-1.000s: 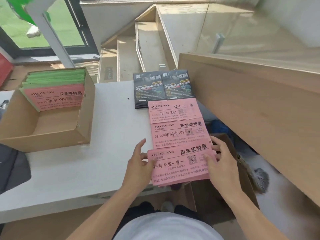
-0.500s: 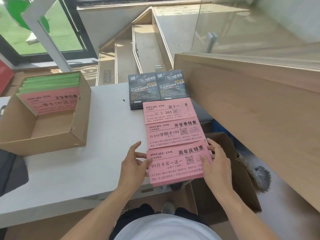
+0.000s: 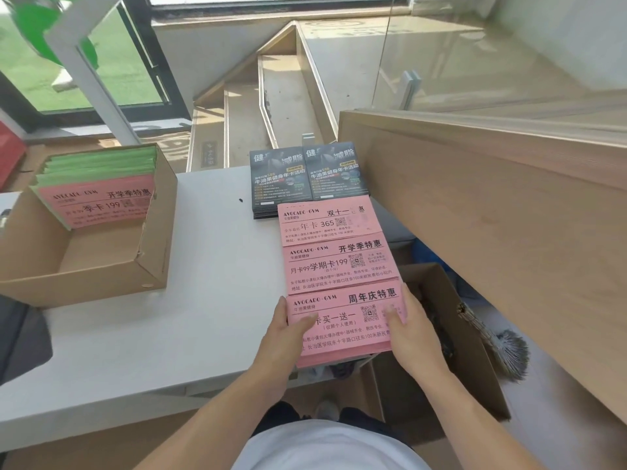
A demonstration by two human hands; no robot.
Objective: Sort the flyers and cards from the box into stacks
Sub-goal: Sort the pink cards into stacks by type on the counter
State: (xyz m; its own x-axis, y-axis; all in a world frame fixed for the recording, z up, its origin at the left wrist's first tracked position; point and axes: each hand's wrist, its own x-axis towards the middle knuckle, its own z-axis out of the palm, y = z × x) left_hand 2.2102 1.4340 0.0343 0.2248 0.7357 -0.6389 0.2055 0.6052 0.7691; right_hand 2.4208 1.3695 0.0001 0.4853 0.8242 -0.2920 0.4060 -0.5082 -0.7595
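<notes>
On the white table (image 3: pixel 203 300) three pink flyer stacks lie in a column. The far stack (image 3: pixel 325 220) and the middle stack (image 3: pixel 339 262) lie flat. The near stack (image 3: pixel 342 307) overhangs the table's front edge. My left hand (image 3: pixel 281 337) grips its left side and my right hand (image 3: pixel 412 334) grips its right side, both thumbs on top. Behind them sit two black flyer stacks (image 3: pixel 278 178) (image 3: pixel 334 171) side by side. The cardboard box (image 3: pixel 156 266) at the left holds leaning green flyers (image 3: pixel 101 164) with a pink flyer (image 3: pixel 98 201) in front.
A tall wooden panel (image 3: pixel 492 215) borders the table on the right. Below it on the floor stand an open cardboard box (image 3: pixel 475 351) and a brush (image 3: pixel 505 351). A staircase (image 3: pixel 281 106) descends behind the table. A dark object (image 3: pixel 20 334) lies at the left edge.
Both hands have closed in on the near pink stack, with thumbs now on its top face. The stack looks squared up. The other stacks have not moved.
</notes>
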